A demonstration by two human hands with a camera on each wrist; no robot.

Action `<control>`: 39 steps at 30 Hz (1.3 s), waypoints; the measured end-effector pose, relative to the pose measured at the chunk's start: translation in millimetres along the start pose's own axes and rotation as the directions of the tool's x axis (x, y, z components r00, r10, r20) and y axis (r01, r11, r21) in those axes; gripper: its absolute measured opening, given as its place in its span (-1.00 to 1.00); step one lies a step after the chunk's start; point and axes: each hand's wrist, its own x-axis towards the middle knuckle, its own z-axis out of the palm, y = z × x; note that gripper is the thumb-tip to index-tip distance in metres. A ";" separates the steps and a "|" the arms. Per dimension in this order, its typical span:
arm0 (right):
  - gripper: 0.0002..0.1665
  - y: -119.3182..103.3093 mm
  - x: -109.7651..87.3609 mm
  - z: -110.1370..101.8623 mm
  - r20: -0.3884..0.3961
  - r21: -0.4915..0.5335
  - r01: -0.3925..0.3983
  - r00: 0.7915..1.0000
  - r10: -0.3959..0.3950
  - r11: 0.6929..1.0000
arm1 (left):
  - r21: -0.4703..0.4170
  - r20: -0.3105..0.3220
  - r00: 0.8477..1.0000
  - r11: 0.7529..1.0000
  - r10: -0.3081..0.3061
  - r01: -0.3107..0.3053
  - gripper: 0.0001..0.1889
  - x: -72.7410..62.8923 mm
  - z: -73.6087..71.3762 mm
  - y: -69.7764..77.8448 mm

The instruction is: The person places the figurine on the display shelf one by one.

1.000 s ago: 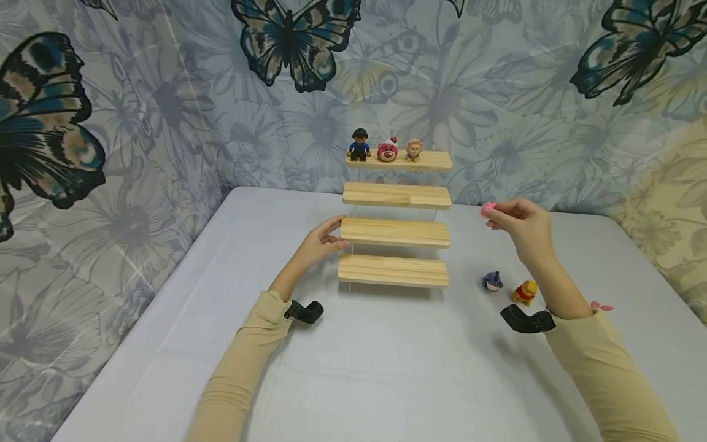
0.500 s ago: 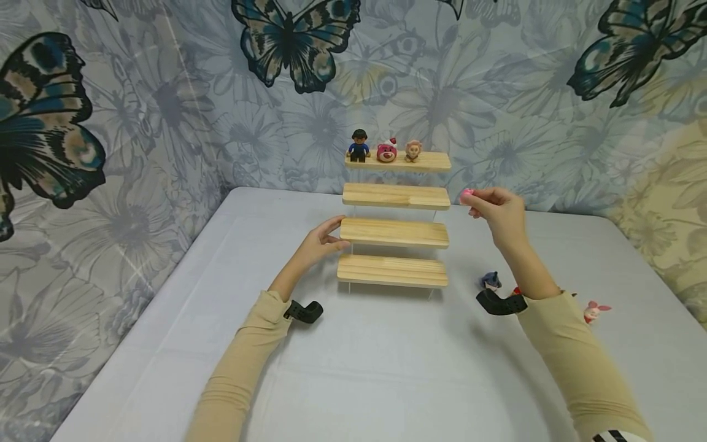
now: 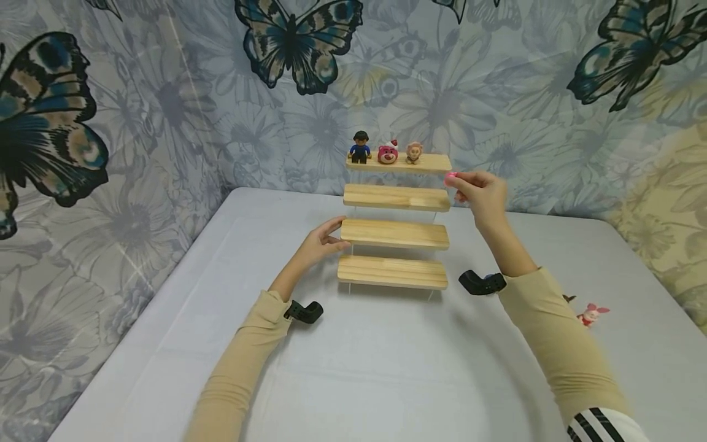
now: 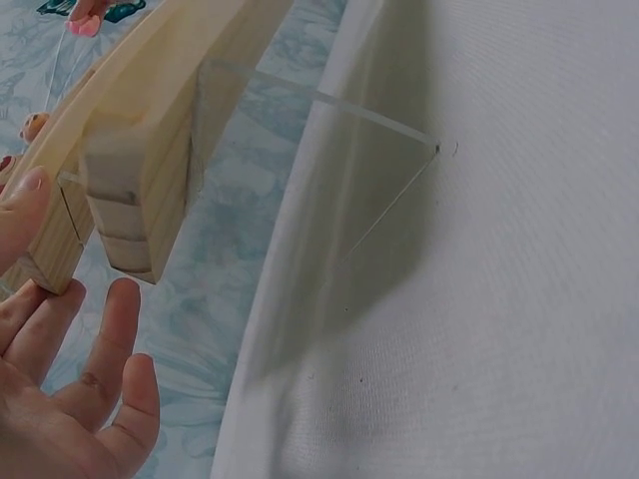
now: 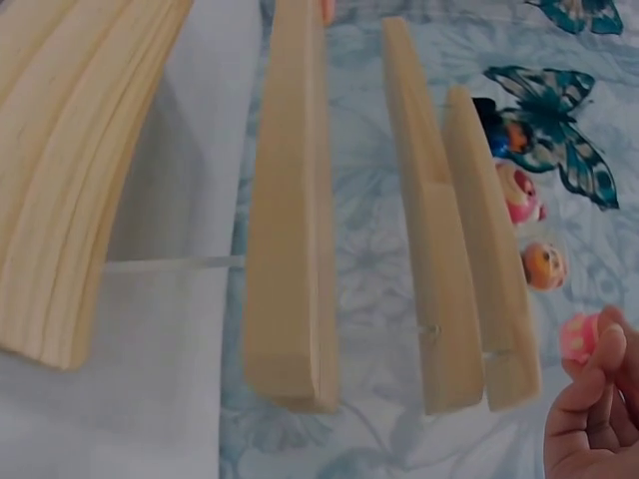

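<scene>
A stepped wooden display shelf [image 3: 394, 233] stands on the table with clear supports. My left hand [image 3: 321, 239] holds the left end of its second board from the bottom; in the left wrist view the thumb [image 4: 22, 215] lies on one side of the wood and fingertips on the other. My right hand [image 3: 486, 195] pinches a small pink toy figure [image 5: 579, 337] just off the right end of the top board. On that board stand a dark-haired toy figure in blue [image 3: 360, 147], a pink bear figure [image 3: 388, 153] and a peach-coloured figure [image 3: 413, 152].
A pink long-eared pig figure [image 3: 592, 314] is on the table at the right, partly behind the right sleeve [image 3: 558, 337]. A white cloth covers the table [image 3: 375, 368]. Butterfly-patterned fabric [image 3: 298, 43] hangs behind.
My right hand has moved left and up with the pink figure, from right of the shelf to the top board's end. Its forearm now hides the blue-grey and yellow figures. My left hand stays put.
</scene>
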 end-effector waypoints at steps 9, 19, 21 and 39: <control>-0.71 21.2 29.7 0.2 -0.024 -0.031 0.006 1.000 -0.006 0.999 | -0.007 0.002 1.000 1.000 0.007 -0.007 -0.29 0.3 -0.4 -1.0; -0.91 -12.3 15.9 23.8 -0.099 -0.030 -0.014 0.995 0.011 0.999 | 0.001 -0.010 1.000 1.000 -0.008 0.008 -0.30 0.5 -0.6 0.4; -0.89 -9.0 17.5 24.2 -0.123 -0.039 -0.013 0.992 0.008 0.999 | 0.001 -0.009 1.000 1.000 -0.007 0.007 -0.31 0.5 -0.5 0.5; -0.90 6.6 38.8 28.1 -0.232 -0.019 -0.076 0.970 0.070 0.997 | -0.020 -0.009 1.000 1.000 0.008 -0.008 -0.31 0.8 0.2 -1.6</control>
